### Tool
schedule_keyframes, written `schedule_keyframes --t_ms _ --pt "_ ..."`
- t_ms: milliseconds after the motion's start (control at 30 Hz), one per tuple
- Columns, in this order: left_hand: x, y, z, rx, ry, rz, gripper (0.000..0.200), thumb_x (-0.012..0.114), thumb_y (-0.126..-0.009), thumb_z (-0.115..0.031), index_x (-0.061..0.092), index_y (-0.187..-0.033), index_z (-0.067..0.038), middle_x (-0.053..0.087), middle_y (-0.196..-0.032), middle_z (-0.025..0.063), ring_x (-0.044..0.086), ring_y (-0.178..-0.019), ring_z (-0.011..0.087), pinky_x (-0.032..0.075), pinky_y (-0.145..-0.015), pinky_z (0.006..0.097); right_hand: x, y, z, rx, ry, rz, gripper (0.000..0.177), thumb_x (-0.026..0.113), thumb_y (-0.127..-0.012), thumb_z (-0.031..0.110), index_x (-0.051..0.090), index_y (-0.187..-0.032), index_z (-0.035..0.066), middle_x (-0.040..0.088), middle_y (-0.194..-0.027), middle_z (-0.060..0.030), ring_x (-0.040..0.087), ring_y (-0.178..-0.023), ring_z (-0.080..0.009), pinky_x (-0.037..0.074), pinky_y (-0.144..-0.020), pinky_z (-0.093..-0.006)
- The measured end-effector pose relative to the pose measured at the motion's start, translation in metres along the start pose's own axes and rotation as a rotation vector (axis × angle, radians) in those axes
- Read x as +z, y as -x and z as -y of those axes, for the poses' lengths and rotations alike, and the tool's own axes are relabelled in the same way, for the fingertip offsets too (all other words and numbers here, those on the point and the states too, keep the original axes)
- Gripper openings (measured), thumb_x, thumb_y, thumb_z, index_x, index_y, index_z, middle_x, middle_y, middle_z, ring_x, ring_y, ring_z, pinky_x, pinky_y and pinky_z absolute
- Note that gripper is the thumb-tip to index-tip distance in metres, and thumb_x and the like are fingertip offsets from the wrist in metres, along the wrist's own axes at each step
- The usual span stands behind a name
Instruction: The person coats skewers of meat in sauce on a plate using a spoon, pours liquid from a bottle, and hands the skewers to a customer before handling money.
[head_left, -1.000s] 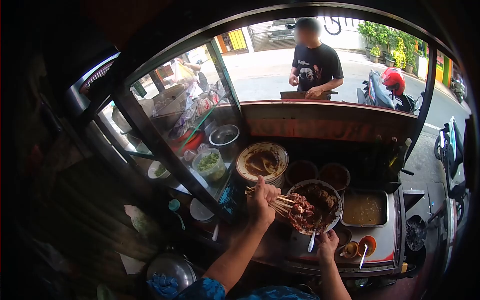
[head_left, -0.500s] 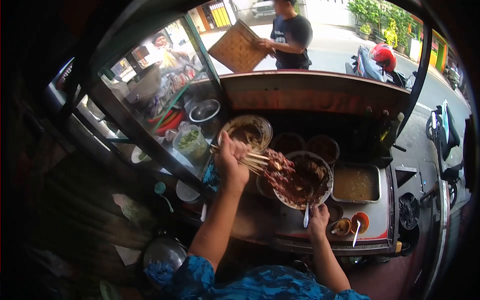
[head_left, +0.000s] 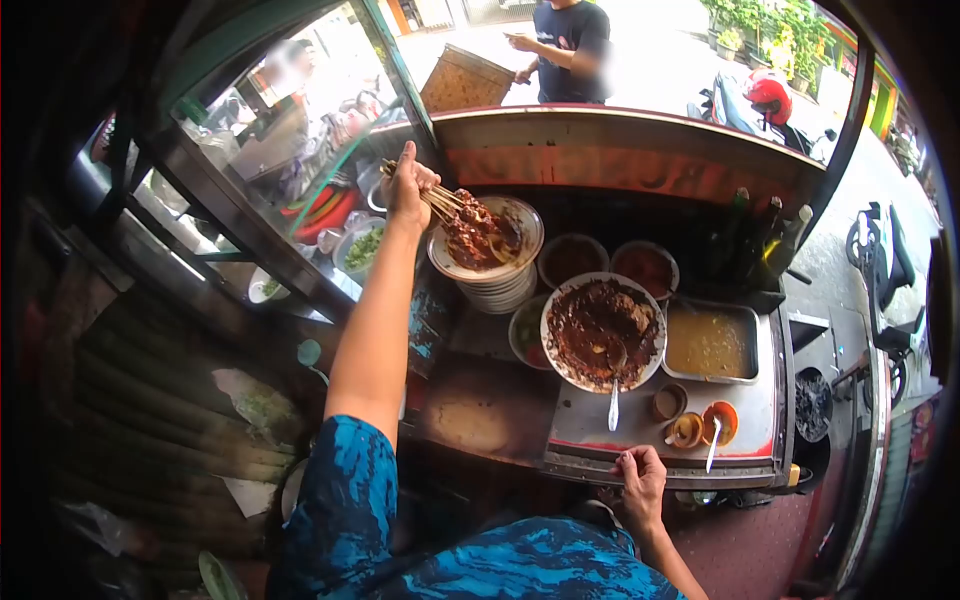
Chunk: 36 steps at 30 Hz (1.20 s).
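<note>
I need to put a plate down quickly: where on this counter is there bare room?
The brown counter patch between the plate stack, the sauce plate and the front edge is bare. A smaller steel strip lies below the broth tray, right of the small cups. The back row of bowls and bottles is packed.

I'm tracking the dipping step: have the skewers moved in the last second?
Yes. The left hand has carried the skewers off the sauce bowl, leftwards and away, to over the stacked plates behind it.
</note>
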<state>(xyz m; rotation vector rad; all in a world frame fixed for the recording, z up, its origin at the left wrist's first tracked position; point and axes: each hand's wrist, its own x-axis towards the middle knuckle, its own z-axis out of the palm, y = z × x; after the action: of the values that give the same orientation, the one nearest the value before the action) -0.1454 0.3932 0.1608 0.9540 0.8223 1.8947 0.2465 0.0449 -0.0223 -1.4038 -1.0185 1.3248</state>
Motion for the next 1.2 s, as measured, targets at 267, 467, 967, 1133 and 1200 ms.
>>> schedule_keyframes --t_ms 267,467,967,1133,1200 --pt "-0.017 -0.021 0.036 -0.09 -0.008 -0.014 0.048 0.075 -0.086 -0.044 0.048 -0.059 -0.014 0.051 -0.056 0.0031 0.052 -0.052 0.0166 0.047 -0.059 0.0328 -0.023 0.038 -0.013 0.121 0.023 0.04 0.02 0.059 -0.099 0.015 0.061 -0.085 0.001 0.062 -0.071 -0.0021 0.058 -0.063 -0.0074 0.05 -0.058 -0.0251" --pt "-0.028 -0.011 0.032 -0.522 -0.366 -0.111 0.068 0.082 -0.076 -0.049 0.055 -0.117 -0.002 0.066 -0.093 0.0097 0.067 -0.087 0.0269 0.056 -0.08 0.0447 -0.078 0.065 -0.052 0.241 0.413 0.179 0.027 0.064 -0.094 0.024 0.064 -0.085 -0.001 0.066 -0.071 -0.0118 0.063 -0.062 -0.0193 0.051 -0.059 -0.0341" --pt "-0.052 0.147 -0.01 -0.129 -0.572 -0.386 0.095 0.086 -0.07 -0.023 0.034 -0.141 0.012 0.029 -0.15 0.032 0.023 -0.145 0.0378 0.019 -0.119 0.0426 -0.178 0.002 -0.217 -0.106 1.168 0.204 0.052 0.07 -0.077 0.023 0.056 -0.119 -0.004 0.061 -0.111 -0.0281 0.059 -0.105 -0.0437 0.047 -0.093 -0.0509" --pt "-0.033 0.243 -0.019 0.104 -0.579 -0.442 0.054 0.084 -0.075 -0.019 0.051 -0.115 -0.005 0.058 -0.107 0.0073 0.052 -0.105 0.0157 0.04 -0.089 0.0319 -0.175 -0.012 -0.201 -0.018 1.09 0.331 0.064 0.07 -0.076 0.022 0.046 -0.131 -0.003 0.052 -0.127 -0.0322 0.055 -0.113 -0.0457 0.046 -0.098 -0.0497" --pt "-0.013 0.298 -0.023 0.118 -0.537 -0.386 0.046 0.079 -0.081 -0.016 0.051 -0.116 -0.005 0.057 -0.107 0.0067 0.053 -0.099 0.0148 0.041 -0.089 0.0294 -0.174 -0.002 -0.197 -0.126 1.096 0.265 0.055 0.068 -0.073 0.017 0.054 -0.122 -0.003 0.056 -0.124 -0.0326 0.058 -0.111 -0.0447 0.048 -0.094 -0.0492"
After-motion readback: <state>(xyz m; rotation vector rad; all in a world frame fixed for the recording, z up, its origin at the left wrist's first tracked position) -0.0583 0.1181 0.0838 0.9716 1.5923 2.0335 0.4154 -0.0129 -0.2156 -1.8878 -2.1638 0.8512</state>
